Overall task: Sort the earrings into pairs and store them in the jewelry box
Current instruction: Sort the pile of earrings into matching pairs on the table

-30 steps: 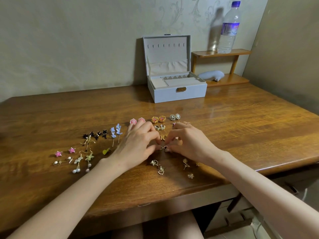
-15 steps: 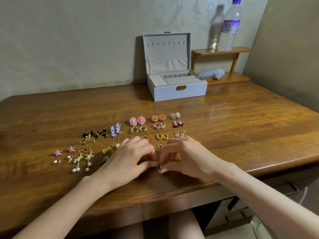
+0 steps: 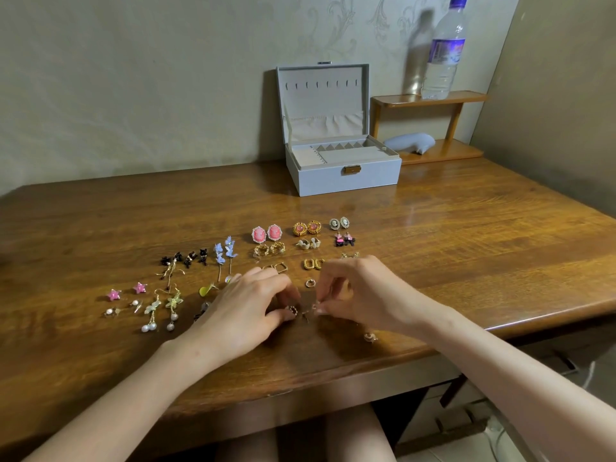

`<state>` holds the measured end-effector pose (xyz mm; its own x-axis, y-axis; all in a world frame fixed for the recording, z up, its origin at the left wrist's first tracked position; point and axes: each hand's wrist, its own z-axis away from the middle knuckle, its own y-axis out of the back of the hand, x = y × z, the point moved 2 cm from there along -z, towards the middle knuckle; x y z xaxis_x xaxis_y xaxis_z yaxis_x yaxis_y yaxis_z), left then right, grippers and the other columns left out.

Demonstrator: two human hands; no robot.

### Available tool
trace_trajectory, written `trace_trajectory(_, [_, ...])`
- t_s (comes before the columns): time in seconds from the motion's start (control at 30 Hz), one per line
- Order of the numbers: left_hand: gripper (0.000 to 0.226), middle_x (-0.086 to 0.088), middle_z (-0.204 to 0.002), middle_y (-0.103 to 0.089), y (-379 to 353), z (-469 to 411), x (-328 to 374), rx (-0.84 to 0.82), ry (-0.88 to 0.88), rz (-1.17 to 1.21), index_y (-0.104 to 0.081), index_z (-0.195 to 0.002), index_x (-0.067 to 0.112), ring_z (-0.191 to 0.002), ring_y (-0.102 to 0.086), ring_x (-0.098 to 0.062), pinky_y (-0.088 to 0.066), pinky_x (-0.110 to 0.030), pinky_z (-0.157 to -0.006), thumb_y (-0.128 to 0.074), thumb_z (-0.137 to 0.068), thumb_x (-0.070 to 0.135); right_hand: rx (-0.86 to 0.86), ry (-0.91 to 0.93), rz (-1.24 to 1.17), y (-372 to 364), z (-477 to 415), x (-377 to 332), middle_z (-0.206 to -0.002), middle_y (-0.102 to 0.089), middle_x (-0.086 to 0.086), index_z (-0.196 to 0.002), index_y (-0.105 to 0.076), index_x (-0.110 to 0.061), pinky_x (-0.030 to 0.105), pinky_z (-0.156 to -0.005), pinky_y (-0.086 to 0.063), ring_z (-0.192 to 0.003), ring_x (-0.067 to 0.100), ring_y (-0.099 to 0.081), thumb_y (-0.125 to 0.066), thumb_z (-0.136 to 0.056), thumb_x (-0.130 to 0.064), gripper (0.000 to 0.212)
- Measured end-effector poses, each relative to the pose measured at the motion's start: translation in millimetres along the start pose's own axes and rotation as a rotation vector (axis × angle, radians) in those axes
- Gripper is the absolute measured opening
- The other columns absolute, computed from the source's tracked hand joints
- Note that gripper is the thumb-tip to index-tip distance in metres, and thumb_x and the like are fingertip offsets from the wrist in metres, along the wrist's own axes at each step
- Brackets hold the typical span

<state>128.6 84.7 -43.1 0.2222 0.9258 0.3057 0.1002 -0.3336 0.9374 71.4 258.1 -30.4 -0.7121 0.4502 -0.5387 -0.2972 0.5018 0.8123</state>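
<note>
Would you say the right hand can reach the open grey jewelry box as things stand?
Probably yes, once freed: the right hand pinches a small earring, the left hand a dark red earring. Only low sorted earrings lie before the open grey jewelry box.

surface: wooden desk [image 3: 466, 245] | on it: rows of earrings [image 3: 259, 234]; open jewelry box [image 3: 343, 181]; small shelf [image 3: 446, 151]

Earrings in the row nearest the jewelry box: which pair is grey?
The small oval pair at the row's right end. The middle pair is gold with pink centres, and the left pair is pink ovals.
</note>
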Motion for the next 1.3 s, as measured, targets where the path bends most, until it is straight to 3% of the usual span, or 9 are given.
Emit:
trace_trajectory(0.07, [0.023, 0.016, -0.1, -0.051, 2, -1, 1, 0.0, 0.017, 0.051, -0.058, -0.111, 0.031, -0.099, -0.044, -0.003, -0.038, -0.024, -0.088, -0.059, -0.089, 0.029, 0.038, -0.037, -0.086, 10, 0, 4, -0.076, -0.065, -0.01, -0.079, -0.064, -0.016, 0.011, -0.06, -0.046, -0.07, 0.0, -0.059, -0.075, -0.076, -0.016, 0.011])
trace_trajectory(0.17, [0.026, 0.017, -0.097, -0.045, 5, -5, 2, 0.014, 0.046, 0.097, -0.057, -0.117, 0.03, -0.094, -0.045, 0.0, -0.033, -0.017, -0.082, -0.054, -0.092, 0.026, 0.087, -0.067, -0.156, 26, -1, 14, -0.075, -0.065, -0.008, -0.077, -0.064, -0.014, 0.01, -0.059, -0.045, -0.067, 0.0, -0.058, -0.076, -0.075, -0.011, 0.014])
trace_trajectory(0.47, [0.01, 0.015, -0.093, -0.047, 13, -11, 6, 0.064, 0.017, 0.196, -0.059, -0.088, 0.031, -0.09, -0.048, 0.003, -0.035, -0.009, -0.073, -0.052, -0.092, 0.025, 0.21, -0.16, -0.158, 57, 0, 54, -0.072, -0.067, -0.005, -0.076, -0.064, -0.014, 0.011, -0.059, -0.044, -0.064, -0.001, -0.06, -0.08, -0.072, -0.015, 0.016])
trace_trajectory(0.7, [0.009, 0.002, -0.088, -0.063, 16, -28, 16, 0.086, 0.002, 0.545, -0.065, -0.089, 0.017, -0.082, -0.062, -0.006, -0.05, -0.026, -0.081, -0.057, -0.089, 0.013, 0.17, -0.19, -0.175, 52, -1, 63, -0.073, -0.07, -0.003, -0.076, -0.068, -0.018, 0.021, -0.063, -0.049, -0.067, 0.005, -0.062, -0.078, -0.074, -0.011, 0.012])
trace_trajectory(0.87, [0.01, -0.003, -0.081, -0.068, 13, -36, 18, 0.08, 0.037, 0.748, -0.065, -0.089, 0.01, -0.081, -0.064, -0.009, -0.051, -0.021, -0.082, -0.055, -0.089, 0.008, 0.113, -0.183, -0.192, 50, -1, 58, -0.074, -0.071, -0.004, -0.08, -0.072, -0.02, 0.022, -0.064, -0.05, -0.067, 0.004, -0.063, -0.076, -0.076, -0.009, 0.012])
trace_trajectory(1.0, [0.011, -0.003, -0.085, -0.072, 10, -39, 23, 0.06, 0.041, 0.809, -0.067, -0.093, 0.008, -0.087, -0.067, -0.009, -0.05, -0.017, -0.082, -0.057, -0.088, 0.006, 0.065, -0.183, -0.231, 49, -3, 53, -0.058, -0.064, -0.017, -0.079, -0.073, -0.024, 0.009, -0.049, -0.032, -0.05, -0.002, -0.047, -0.075, -0.077, -0.008, 0.016])
trace_trajectory(1.13, [0.013, -0.002, -0.087, -0.073, 11, -41, 28, 0.082, 0.047, 0.841, -0.069, -0.094, 0.005, -0.086, -0.066, -0.003, -0.045, -0.006, -0.072, -0.058, -0.089, 0.008, 0.06, -0.214, -0.314, 47, -3, 53, -0.057, -0.065, -0.01, -0.081, -0.076, -0.019, 0.013, -0.046, -0.027, -0.047, 0.001, -0.041, -0.076, -0.075, -0.009, 0.012])
trace_trajectory(1.23, [0.009, -0.001, -0.086, -0.073, 10, -41, 27, 0.101, 0.058, 0.834, -0.069, -0.091, 0.006, -0.085, -0.066, -0.002, -0.046, -0.006, -0.071, -0.062, -0.085, 0.008, 0.063, -0.226, -0.364, 46, -3, 51, -0.061, -0.069, -0.005, -0.082, -0.076, -0.016, 0.009, -0.049, -0.036, -0.049, 0.0, -0.051, -0.075, -0.075, -0.007, 0.011])
trace_trajectory(1.3, [0.008, -0.001, -0.085, -0.073, 10, -41, 27, 0.109, 0.07, 0.846, -0.069, -0.09, 0.006, -0.082, -0.066, -0.002, -0.047, -0.007, -0.07, -0.064, -0.084, 0.006, 0.056, -0.222, -0.398, 45, -4, 51, -0.075, -0.073, 0.008, -0.083, -0.076, -0.013, 0.012, -0.061, -0.048, -0.062, 0.005, -0.063, -0.074, -0.076, -0.006, 0.011])
